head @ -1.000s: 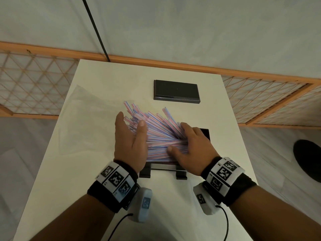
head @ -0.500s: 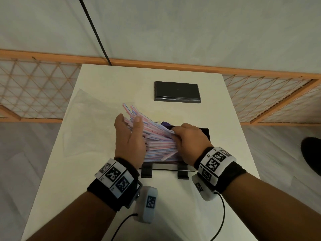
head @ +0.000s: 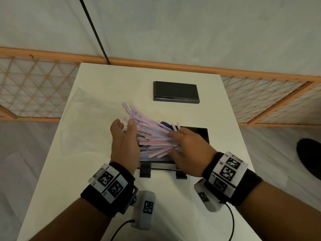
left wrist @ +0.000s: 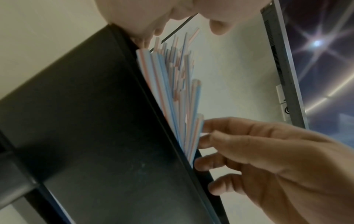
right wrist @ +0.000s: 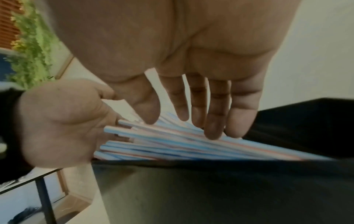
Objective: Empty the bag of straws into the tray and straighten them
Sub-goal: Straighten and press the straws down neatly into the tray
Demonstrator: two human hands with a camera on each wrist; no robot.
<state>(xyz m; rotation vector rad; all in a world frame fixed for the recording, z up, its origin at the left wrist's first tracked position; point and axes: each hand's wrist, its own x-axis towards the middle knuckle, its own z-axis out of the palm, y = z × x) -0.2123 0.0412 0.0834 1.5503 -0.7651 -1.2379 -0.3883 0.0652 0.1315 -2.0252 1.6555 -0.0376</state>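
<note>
Thin white plastic straws striped lengthwise in red and blue. Shallow rectangular black tray; second flat black rectangular box. Cream-white counter. Clear, colourless plastic bag. Black wristbands with black-and-white square-code markers. Orange wooden lattice railing.

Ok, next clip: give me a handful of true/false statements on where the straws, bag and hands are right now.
1. The straws lie in a neat parallel row. False: they fan out, left ends splayed past the tray.
2. The clear bag lies flat on the table, left of the hands. True.
3. The left hand grips the bag. False: it is open against the straw ends.
4. The right hand rests on the straws. True.
5. A second black tray sits farther back, without straws. True.
</note>
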